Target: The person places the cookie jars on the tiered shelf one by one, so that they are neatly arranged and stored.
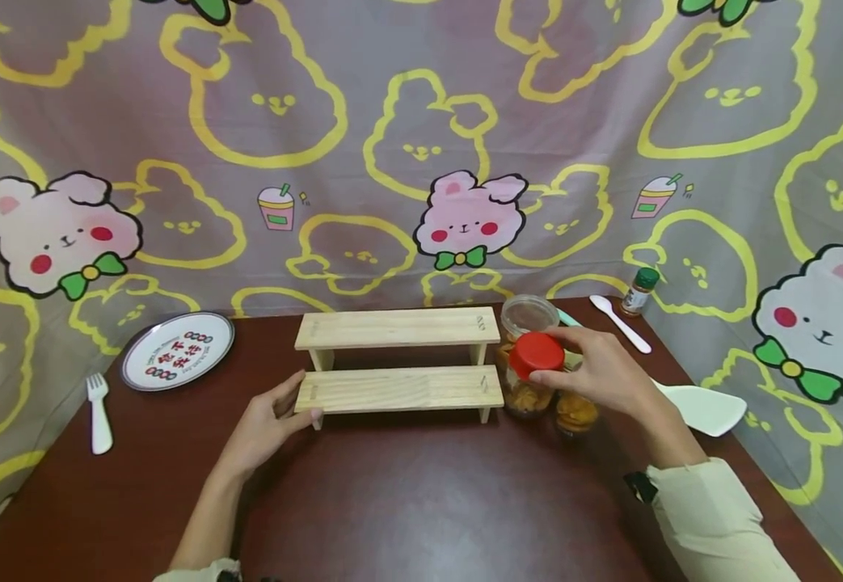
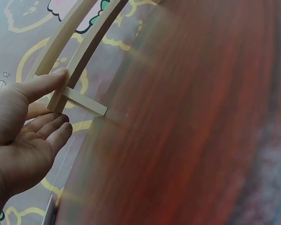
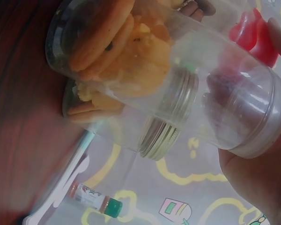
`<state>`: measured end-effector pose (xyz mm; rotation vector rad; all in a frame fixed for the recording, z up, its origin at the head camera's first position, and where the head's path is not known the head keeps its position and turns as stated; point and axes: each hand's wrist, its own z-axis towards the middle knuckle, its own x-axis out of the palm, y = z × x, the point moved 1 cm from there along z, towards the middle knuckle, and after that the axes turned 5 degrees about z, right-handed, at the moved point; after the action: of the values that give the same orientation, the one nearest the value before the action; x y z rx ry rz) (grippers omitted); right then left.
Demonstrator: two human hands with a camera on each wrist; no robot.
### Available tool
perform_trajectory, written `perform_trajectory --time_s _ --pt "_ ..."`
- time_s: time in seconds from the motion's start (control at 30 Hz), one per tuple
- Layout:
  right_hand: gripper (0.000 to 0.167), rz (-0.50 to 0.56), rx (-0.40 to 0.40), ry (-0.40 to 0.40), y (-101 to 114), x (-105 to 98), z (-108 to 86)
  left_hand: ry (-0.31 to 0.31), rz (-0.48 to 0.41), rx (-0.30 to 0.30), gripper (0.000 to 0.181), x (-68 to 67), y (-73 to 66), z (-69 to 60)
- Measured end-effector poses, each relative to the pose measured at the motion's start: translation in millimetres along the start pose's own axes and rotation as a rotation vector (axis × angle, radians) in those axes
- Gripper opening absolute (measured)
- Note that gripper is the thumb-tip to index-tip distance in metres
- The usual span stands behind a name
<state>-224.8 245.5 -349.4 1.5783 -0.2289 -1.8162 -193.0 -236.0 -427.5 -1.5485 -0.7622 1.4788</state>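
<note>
A two-step wooden rack (image 1: 399, 388) stands mid-table. At its lower left end is my left hand (image 1: 264, 428); in the left wrist view the hand (image 2: 28, 131) has its thumb on one side of the rack's board (image 2: 86, 49) and fingers on the other. Right of the rack, my right hand (image 1: 599, 368) grips a red lid (image 1: 537, 356) between thumb and fingers, among clear jars of cookies (image 1: 576, 412). In the right wrist view, clear jars (image 3: 131, 61) cover part of the red lid (image 3: 253, 37) and of the hand (image 3: 257, 187).
At the left lie a plate (image 1: 177, 352) and a white fork (image 1: 99, 412). On the right are a white spoon (image 1: 621, 325), a green-capped spice bottle (image 1: 639, 293) and a pale spatula (image 1: 705, 408). A patterned cloth (image 1: 363, 186) hangs behind the table (image 1: 406, 501).
</note>
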Motion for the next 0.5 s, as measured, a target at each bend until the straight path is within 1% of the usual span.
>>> perform_trajectory --time_s 0.17,0.37,0.5 --pt "0.076 -0.005 -0.002 -0.016 -0.7 0.4 -0.1 -0.004 -0.02 -0.003 0.082 0.0 0.2 1.1" --pt "0.074 -0.006 0.006 -0.03 -2.9 1.5 -2.2 -0.013 -0.055 -0.015 0.079 1.0 -0.3 -0.3" --pt "0.071 -0.019 -0.015 -0.052 -3.3 1.5 -2.8 -0.023 -0.058 -0.022 0.078 1.4 0.0 -1.9"
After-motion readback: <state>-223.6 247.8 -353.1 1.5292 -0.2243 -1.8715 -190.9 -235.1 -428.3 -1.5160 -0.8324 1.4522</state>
